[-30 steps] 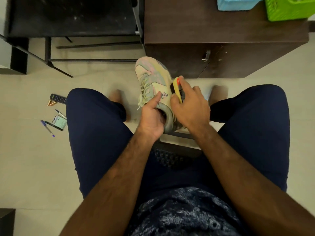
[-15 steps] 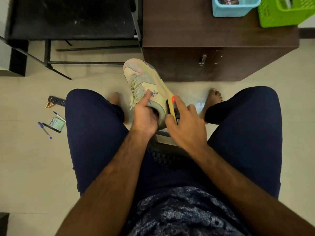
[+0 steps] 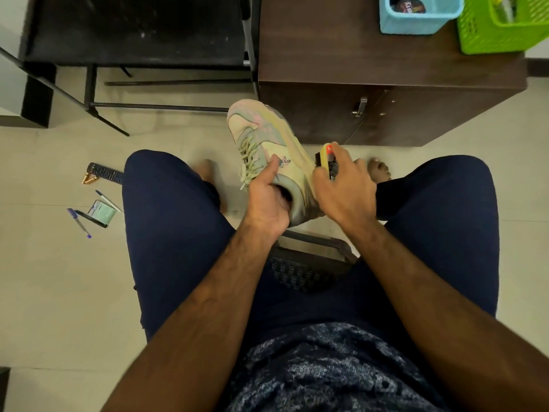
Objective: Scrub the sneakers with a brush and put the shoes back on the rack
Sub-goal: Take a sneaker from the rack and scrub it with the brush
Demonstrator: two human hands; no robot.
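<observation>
Gripping the sneaker (image 3: 267, 138) by its collar, the left hand (image 3: 269, 200) has its fingers tucked into the opening and its thumb laid along the side beside the laces. At far left on the tiled floor (image 3: 44, 292) lie a remote (image 3: 105, 173), two pens (image 3: 78, 223) and a small packet (image 3: 104, 214), well apart from the shoe. Behind them stands a black metal stand (image 3: 133, 31); right of it is a brown cabinet (image 3: 386, 69) carrying a blue basket (image 3: 421, 16) and a green basket (image 3: 502, 28). Both forearms reach forward between the knees, above the chair's front edge (image 3: 312, 263). The pastel sneaker hangs in the air, toe pointing away towards the cabinet, heel nearest the body. The right hand (image 3: 344, 188) curls its fingers over a yellow brush (image 3: 326, 162), whose dark bristles face the shoe's right side; whether they touch it cannot be told.
</observation>
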